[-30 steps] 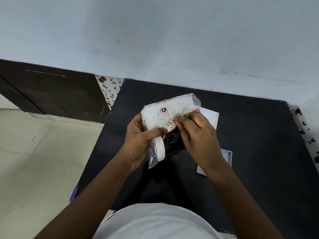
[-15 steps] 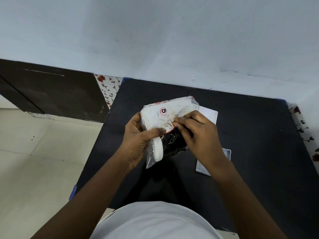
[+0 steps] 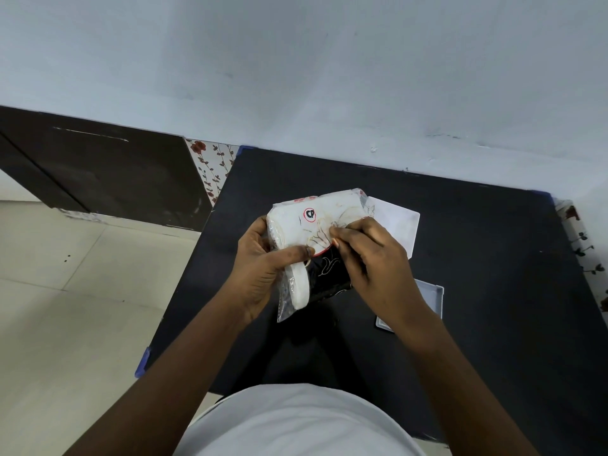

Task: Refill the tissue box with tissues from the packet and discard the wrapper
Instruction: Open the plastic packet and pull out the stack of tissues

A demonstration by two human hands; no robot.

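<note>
The tissue packet [image 3: 316,232] is held up in both hands above the near-middle of the black table [image 3: 477,291], clear of its surface. It is a soft clear-plastic pack of white tissues, with a red-ringed round logo on its upper face and a black printed panel with pale line drawing on its lower part. A fold of white tissue [image 3: 300,284] shows at the packet's near left edge, inside the loose clear wrapper that hangs down below it.

The left hand [image 3: 263,268] grips the packet's left side, thumb pressed across the front face and fingers wrapped behind. The right hand [image 3: 371,255] is closed in a pinch on the plastic at the middle of the front face, fingertips [image 3: 335,236] bunched together on the wrapper.

Behind the packet, partly hidden by it and by the right hand, a flat white rectangular lid [image 3: 399,225] lies on the table. Nearer and to the right, an open clear tissue box [image 3: 434,292] sits on the table, mostly covered by the right forearm.

The table's far edge stands against a pale wall [image 3: 296,77]. To the left lie a light tiled floor [image 3: 65,291] and a dark cabinet [image 3: 98,169].
</note>
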